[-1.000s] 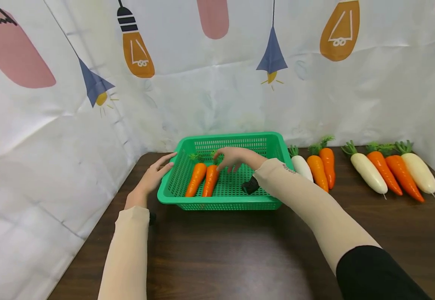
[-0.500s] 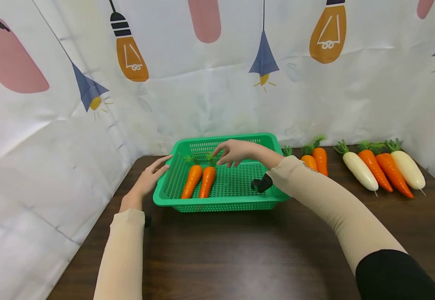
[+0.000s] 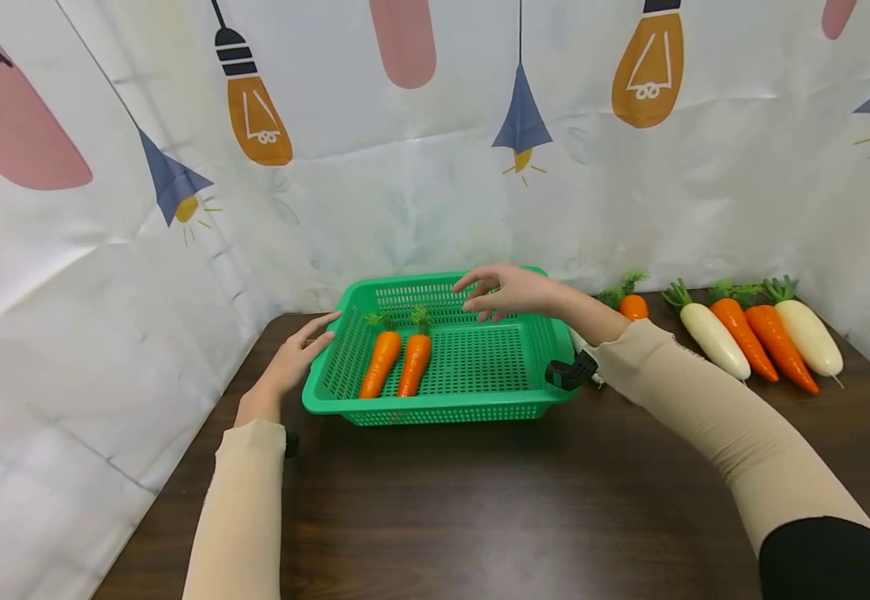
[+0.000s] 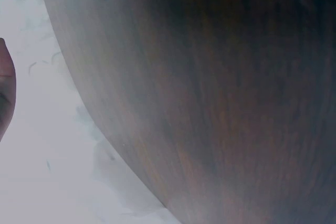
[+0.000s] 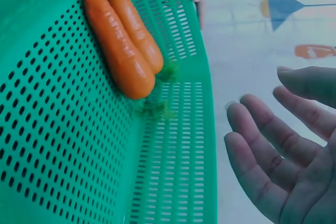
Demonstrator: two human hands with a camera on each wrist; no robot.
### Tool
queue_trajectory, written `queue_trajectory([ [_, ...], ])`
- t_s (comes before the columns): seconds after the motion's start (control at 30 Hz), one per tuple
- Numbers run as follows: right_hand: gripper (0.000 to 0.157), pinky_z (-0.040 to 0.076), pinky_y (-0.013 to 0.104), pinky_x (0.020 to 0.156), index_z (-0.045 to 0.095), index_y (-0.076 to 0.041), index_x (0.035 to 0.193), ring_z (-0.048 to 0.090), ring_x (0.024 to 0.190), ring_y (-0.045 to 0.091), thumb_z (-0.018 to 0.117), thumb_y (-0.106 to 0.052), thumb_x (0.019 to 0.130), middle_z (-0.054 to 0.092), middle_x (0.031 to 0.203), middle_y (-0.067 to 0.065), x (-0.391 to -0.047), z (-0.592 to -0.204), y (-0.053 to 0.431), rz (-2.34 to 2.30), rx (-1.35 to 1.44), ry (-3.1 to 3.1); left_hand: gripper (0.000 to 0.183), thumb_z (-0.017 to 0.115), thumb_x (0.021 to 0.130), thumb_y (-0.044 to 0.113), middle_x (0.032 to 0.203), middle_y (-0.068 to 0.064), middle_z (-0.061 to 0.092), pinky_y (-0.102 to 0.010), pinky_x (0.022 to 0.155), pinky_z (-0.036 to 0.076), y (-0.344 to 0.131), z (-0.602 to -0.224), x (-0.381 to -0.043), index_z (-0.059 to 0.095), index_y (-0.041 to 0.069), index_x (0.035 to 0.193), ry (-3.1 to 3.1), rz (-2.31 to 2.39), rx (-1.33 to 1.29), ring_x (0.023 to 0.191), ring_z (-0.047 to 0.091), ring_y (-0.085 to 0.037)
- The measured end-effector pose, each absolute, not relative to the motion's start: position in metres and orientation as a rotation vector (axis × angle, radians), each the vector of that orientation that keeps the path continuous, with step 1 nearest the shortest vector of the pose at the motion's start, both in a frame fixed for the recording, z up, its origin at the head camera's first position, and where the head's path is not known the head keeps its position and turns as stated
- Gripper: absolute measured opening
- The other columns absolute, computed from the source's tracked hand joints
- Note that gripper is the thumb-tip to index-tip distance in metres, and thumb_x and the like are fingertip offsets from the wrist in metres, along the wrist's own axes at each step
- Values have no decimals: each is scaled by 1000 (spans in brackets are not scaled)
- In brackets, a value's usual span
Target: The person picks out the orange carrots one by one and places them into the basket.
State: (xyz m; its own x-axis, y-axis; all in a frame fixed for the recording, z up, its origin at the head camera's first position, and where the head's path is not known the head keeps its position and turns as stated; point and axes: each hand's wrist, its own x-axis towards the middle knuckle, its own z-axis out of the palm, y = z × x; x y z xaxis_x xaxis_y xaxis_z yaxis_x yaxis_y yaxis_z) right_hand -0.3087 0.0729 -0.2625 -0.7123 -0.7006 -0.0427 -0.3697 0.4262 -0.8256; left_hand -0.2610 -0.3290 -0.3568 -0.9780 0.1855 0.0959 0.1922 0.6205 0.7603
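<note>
A green plastic basket stands on the dark wooden table with two carrots lying side by side in its left part, the left carrot and the right carrot. At the basket's left rim rests my left hand, its fingers extended along the edge. My right hand hovers over the back right of the basket and holds nothing. In the right wrist view its fingers are loosely bent, apart from the basket and carrots. The left wrist view shows mostly tabletop, with a sliver of hand at its left edge.
Right of the basket, my right forearm partly hides a carrot and a white radish. Farther right lie a white radish, two carrots and another white radish. A printed curtain hangs behind the table.
My right hand has risen from near the carrots' leafy tops and moved right, away from them. The left hand stays at the rim. The head view has shifted slightly.
</note>
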Motion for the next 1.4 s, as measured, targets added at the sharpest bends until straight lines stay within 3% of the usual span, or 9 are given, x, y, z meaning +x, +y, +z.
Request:
queue_trajectory([
  [0.27, 36, 58, 39, 82, 60, -4, 140, 68, 95, 27, 61, -13, 105, 69, 116, 13, -301, -264, 100, -1258, -985, 2362, 58, 43, 111, 42, 166, -22, 21, -74, 107, 31, -331, -358, -262, 33, 17, 163, -2800, -1294, -354, 136, 40, -53],
  [0.63, 32, 56, 49, 89, 62, -1, 136, 69, 103, 33, 58, -12, 106, 67, 123, 19, -289, -268, 137, -1239, -1027, 2528, 57, 44, 111, 41, 167, -18, 21, -73, 108, 30, -333, -361, -263, 33, 19, 163, -2809, -1306, -336, 138, 39, -52],
  [0.93, 33, 56, 40, 84, 61, -2, 137, 68, 101, 33, 57, -14, 107, 64, 128, 23, -283, -271, 165, -1221, -986, 2630, 56, 43, 112, 35, 167, -21, 19, -74, 109, 28, -333, -360, -263, 31, 15, 163, -2808, -1318, -342, 139, 36, -54],
  [1.4, 34, 53, 57, 91, 60, -3, 140, 63, 111, 40, 54, -15, 108, 65, 127, 23, -282, -290, 204, -1119, -936, 2851, 57, 44, 111, 36, 166, -22, 22, -74, 108, 31, -331, -358, -261, 31, 15, 163, -2813, -1303, -340, 138, 39, -53],
])
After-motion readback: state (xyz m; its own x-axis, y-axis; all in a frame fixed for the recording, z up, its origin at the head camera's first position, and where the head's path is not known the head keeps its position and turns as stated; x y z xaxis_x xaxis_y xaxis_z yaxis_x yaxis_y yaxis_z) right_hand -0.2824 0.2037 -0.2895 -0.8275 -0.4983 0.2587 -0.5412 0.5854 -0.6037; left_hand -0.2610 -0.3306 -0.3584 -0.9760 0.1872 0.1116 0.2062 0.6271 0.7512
